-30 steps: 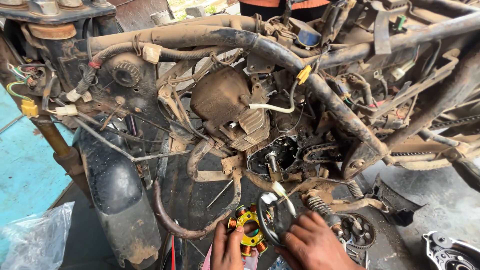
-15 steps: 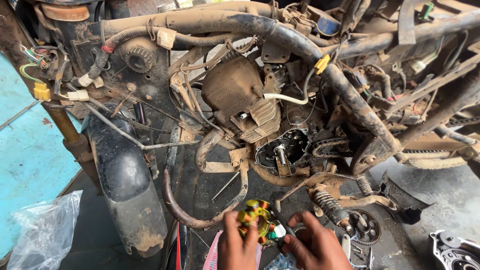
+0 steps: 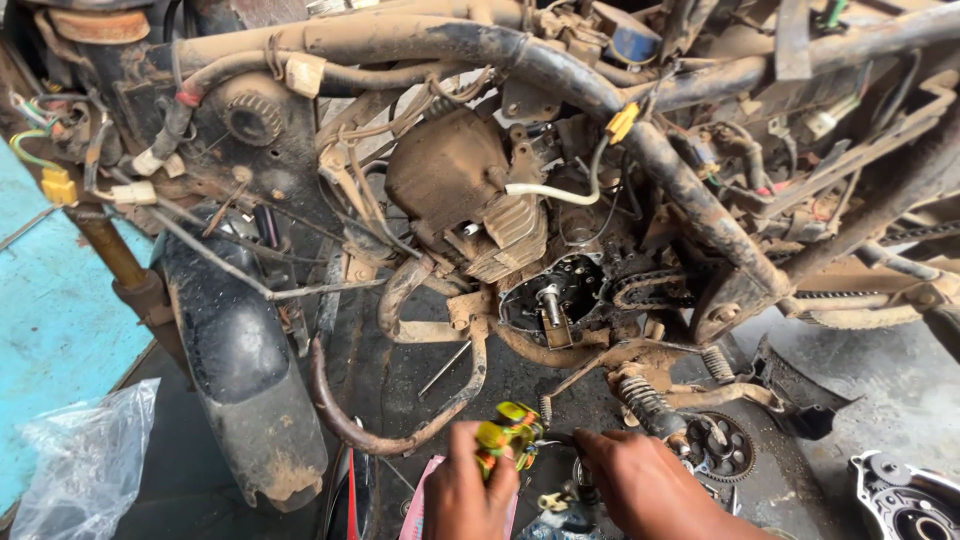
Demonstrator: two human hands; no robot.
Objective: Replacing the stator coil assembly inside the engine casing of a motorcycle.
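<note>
Plastic bag: crumpled clear plastic bag (image 3: pixel 85 455) lies on the floor at far left, well apart from the work.
Left hand: left hand (image 3: pixel 468 492) pinches the round yellow-green wound coil plate (image 3: pixel 508 432) between thumb and curled fingers, lifted below the engine.
Right hand: right hand (image 3: pixel 640 482) has its fingers curled together, tips touching the plate's right edge; what they grip, I cannot tell.
Engine opening: dirty open engine case with a bare steel shaft (image 3: pixel 548 300) sits above, probably why the plate is held close beneath it.

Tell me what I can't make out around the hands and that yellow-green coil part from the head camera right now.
- Left hand and right hand: wrists cut off by the bottom edge.
- Yellow-green coil part: lower half hidden behind the left fingers; grip unclear.
- Pink item: mostly covered by the left hand.
- Engine opening: inner detail too dark and small.
</note>
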